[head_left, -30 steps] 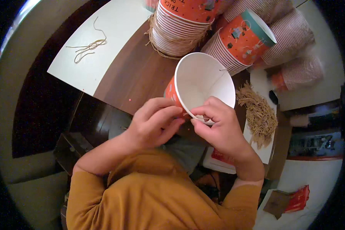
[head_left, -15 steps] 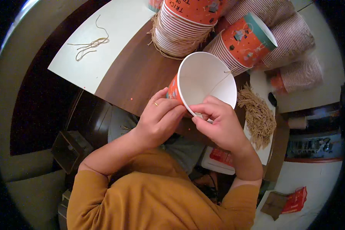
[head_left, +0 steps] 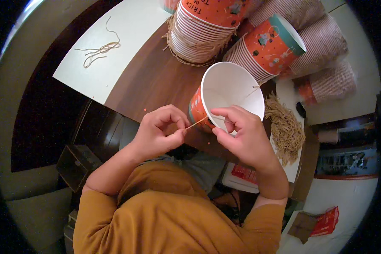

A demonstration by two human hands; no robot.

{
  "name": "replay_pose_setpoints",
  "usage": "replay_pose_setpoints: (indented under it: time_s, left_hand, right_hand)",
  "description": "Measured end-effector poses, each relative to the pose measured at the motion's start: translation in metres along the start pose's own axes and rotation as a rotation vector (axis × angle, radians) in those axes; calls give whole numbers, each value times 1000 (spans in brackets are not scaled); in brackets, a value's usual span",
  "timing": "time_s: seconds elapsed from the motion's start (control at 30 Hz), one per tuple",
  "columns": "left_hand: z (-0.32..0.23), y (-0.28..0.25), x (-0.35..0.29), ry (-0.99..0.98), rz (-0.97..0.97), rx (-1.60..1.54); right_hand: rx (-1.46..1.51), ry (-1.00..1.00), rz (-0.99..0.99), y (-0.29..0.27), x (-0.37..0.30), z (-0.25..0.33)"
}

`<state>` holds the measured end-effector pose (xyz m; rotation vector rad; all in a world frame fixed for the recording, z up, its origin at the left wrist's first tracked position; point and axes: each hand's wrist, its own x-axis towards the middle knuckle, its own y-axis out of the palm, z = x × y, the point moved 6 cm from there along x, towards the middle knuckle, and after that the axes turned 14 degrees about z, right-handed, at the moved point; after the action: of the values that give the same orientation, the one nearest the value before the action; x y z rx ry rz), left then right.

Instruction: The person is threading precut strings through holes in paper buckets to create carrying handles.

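A large paper bucket [head_left: 237, 86], white inside and orange with a teal band outside, tilts with its mouth toward me. My left hand [head_left: 163, 129] pinches a thin piece of twine [head_left: 195, 124] between thumb and fingertips. The twine runs taut from that pinch to the bucket's near side. My right hand [head_left: 241, 131] grips the near rim, thumb outside and fingers reaching inside. Whether it also holds twine is hidden. At the far right of the rim, a small end of twine pokes through the wall.
A stack of orange buckets [head_left: 203, 38] draped with twine stands behind, beside another leaning stack [head_left: 266, 46]. Wrapped stacks [head_left: 319, 44] lie at the far right. A heap of cut twine [head_left: 285, 131] is right of the bucket. Loose twine [head_left: 99, 53] lies on the white tabletop at left.
My left hand has left the bucket's outer wall and moved left, drawing twine out into a taut line. The bucket has shifted slightly down and right. The right hand stays at the rim.
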<state>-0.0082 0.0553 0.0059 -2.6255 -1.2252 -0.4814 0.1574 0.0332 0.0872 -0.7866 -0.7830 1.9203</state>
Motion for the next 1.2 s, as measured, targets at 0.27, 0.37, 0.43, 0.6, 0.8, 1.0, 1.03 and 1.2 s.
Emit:
replay_pose_setpoints:
  time_s: [0.27,0.37,0.43,0.6,0.8,1.0,1.03,1.2]
  left_hand:
    - [-22,5,8,26,83,-422]
    - [-37,14,19,115,134,-366]
    - [-40,14,20,111,145,-345]
    - [-29,5,7,89,26,-279]
    - [-5,23,0,207,-110,235]
    - [3,27,3,147,-86,81]
    - [5,28,3,147,-87,80]
    - [21,21,-9,-47,-198,-278]
  right_hand:
    - [-257,-129,-121,-3,-13,19]
    - [-263,-231,-206,-2,-6,25]
    - [-184,-342,-139,6,3,22]
    - [-110,-365,-152,15,9,17]
    - [72,-462,-54,21,7,20]
    - [-178,-360,-110,18,-8,25]
    - [-178,-360,-108,18,-9,25]
    - [-376,-224,-163,23,-11,15]
